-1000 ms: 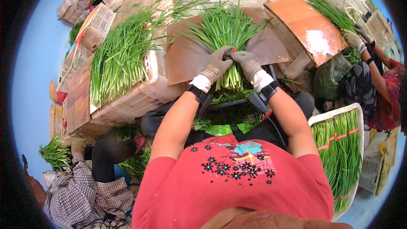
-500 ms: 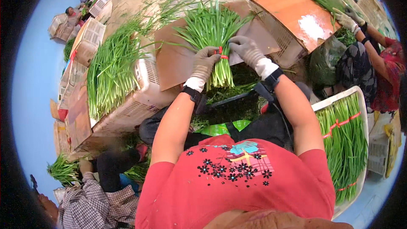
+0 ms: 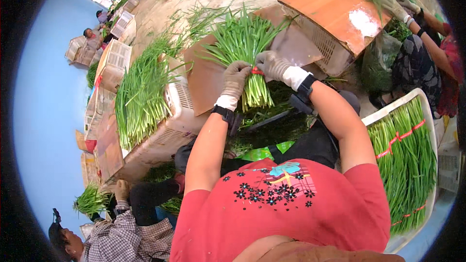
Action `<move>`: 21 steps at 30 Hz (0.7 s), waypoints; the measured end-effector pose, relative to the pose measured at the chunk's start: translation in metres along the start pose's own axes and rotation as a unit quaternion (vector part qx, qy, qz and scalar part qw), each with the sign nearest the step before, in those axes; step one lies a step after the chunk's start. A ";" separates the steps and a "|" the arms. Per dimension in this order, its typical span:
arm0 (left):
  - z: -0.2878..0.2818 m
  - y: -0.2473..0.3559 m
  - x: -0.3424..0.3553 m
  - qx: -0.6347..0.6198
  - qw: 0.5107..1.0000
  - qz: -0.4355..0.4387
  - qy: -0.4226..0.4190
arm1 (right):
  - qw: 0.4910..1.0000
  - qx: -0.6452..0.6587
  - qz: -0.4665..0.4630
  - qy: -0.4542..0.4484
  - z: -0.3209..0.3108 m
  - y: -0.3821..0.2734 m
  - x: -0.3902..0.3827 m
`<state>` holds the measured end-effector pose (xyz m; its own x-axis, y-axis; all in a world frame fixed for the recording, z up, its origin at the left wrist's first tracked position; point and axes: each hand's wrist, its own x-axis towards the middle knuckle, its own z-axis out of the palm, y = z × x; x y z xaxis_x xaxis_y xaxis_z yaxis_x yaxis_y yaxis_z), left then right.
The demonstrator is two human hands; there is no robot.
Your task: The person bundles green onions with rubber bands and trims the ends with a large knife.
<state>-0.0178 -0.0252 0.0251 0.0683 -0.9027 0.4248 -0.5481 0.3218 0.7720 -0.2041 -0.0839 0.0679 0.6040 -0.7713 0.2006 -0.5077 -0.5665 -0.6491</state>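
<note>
Chive bundle (image 3: 248, 43) in front of you lies with its green leaves fanned over the brown board (image 3: 200, 90) and its pale stems jutting past the near edge of that board. Your gloved left grip (image 3: 235, 79) is pinched closed on the bundle's left side at the red band (image 3: 257, 71); whether it has stems, band or both, you cannot tell from this view. Your gloved right grip (image 3: 273, 66) is curled against the right side of the band, but its fingertips are hidden, so you can't tell what they clasp.

Expect the bundle to be light, with soft, limp leaf tips that would bruise or crease under a hard squeeze. The stems look firmer and should bear pressure better, so take hold at the band, where they are gathered tightest. The glossy leaves may be damp and slick; single blades could slide out of a loose hold.

Loose chives (image 3: 141, 104) lie in a heap left of the brown board. Red-tied chives (image 3: 407, 157) fill a white crate (image 3: 391, 106) to the right of the board, nearer you.
</note>
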 end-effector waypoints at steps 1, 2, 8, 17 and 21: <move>-0.001 -0.001 0.003 0.029 1.000 0.006 0.001 | 0.998 -0.017 -0.059 0.013 -0.001 -0.002 -0.004; -0.003 -0.002 0.005 0.072 0.997 0.020 0.000 | 0.994 -0.036 -0.103 0.012 0.000 -0.004 -0.009; 0.008 -0.006 0.020 0.159 0.987 -0.006 -0.026 | 0.987 0.018 -0.157 0.023 0.013 -0.015 -0.017; -0.023 -0.004 -0.008 0.029 0.997 -0.055 0.037 | 0.980 0.038 -0.174 0.087 0.003 0.011 0.012; -0.018 0.019 -0.035 -0.077 0.997 -0.014 0.028 | 0.976 0.090 -0.186 -0.065 0.002 0.001 0.013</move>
<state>-0.0161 0.0176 0.0336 0.1307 -0.8960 0.4244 -0.4111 0.3406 0.8456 -0.1956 -0.0937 0.0683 0.8055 -0.4709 0.3598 -0.1284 -0.7314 -0.6698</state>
